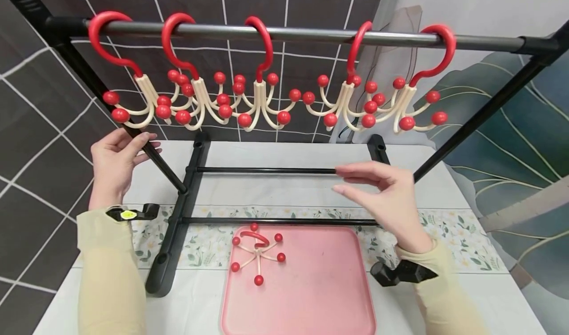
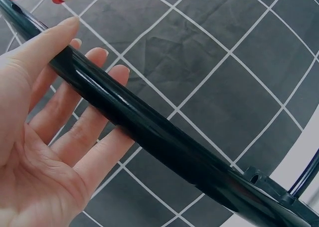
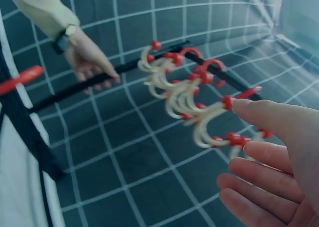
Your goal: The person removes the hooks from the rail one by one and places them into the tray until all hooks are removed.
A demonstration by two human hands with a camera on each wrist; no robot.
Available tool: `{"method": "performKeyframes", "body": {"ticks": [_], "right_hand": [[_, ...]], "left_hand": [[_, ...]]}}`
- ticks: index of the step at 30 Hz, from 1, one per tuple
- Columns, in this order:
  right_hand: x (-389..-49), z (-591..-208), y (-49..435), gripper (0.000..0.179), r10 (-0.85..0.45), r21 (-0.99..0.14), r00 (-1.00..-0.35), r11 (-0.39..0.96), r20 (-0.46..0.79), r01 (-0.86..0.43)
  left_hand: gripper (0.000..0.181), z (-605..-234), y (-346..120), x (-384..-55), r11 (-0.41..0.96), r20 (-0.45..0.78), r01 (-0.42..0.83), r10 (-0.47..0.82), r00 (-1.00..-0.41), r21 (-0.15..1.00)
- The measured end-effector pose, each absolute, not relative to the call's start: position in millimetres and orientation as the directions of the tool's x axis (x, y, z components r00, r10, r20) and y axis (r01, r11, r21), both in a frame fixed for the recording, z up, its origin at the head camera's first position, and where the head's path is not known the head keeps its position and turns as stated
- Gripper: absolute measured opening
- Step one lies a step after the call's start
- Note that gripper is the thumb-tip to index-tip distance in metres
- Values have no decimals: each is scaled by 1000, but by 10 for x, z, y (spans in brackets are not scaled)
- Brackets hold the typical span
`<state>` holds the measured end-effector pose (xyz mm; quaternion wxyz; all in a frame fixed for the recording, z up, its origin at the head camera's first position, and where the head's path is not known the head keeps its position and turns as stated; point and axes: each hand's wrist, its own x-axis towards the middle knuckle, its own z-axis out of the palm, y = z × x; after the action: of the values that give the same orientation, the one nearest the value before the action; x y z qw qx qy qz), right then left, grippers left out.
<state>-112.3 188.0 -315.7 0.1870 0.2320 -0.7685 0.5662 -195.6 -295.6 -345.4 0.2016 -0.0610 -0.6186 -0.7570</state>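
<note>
My left hand [image 1: 113, 162] holds the left black side post [image 2: 119, 100] of a garment rack, thumb across its front and fingers behind it. My right hand [image 1: 384, 196] is in the air over the rack's lower right side, fingers extended and thumb apart, holding nothing. Several multi-arm hangers with red hooks, cream arms and red ball tips hang from the rack's top bar [image 1: 311, 33]; one is the middle hanger [image 1: 260, 95]. Another such hanger [image 1: 258, 251] lies on a pink tray [image 1: 320, 285]. In the right wrist view, the hanging hangers [image 3: 192, 95] appear beyond my right fingers.
Two lower crossbars [image 1: 266, 170] join the rack's black feet [image 1: 171, 256]. The rack stands on a white tablecloth [image 1: 191, 305] with a floral band. Dark cloth with white grid lines [image 1: 40, 127] hangs behind and at left; a leaf-patterned curtain [image 1: 502, 107] is at right.
</note>
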Motion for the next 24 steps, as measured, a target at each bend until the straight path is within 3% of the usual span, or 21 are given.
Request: {"method": "performKeyframes", "body": {"ticks": [9, 14, 19, 24], "right_hand": [[-1038, -2686, 2107, 35, -3, -725, -738, 182, 675, -664], [-1024, -2419, 2172, 33, 135, -706, -694, 72, 707, -705], [-1135, -2219, 2303, 33, 254, -663, -633, 48, 731, -747], [-1261, -2055, 2433, 35, 341, -698, -643, 62, 686, -713]], "left_hand": [[30, -3458, -2970, -1936, -134, 336, 373, -239, -911, 918], [28, -3459, -2970, -1938, -152, 330, 369, -233, -915, 917], [29, -3461, -2971, -1949, -156, 327, 364, -222, -919, 918], [31, -3461, -2976, -1952, -128, 330, 363, -221, -918, 923]]}}
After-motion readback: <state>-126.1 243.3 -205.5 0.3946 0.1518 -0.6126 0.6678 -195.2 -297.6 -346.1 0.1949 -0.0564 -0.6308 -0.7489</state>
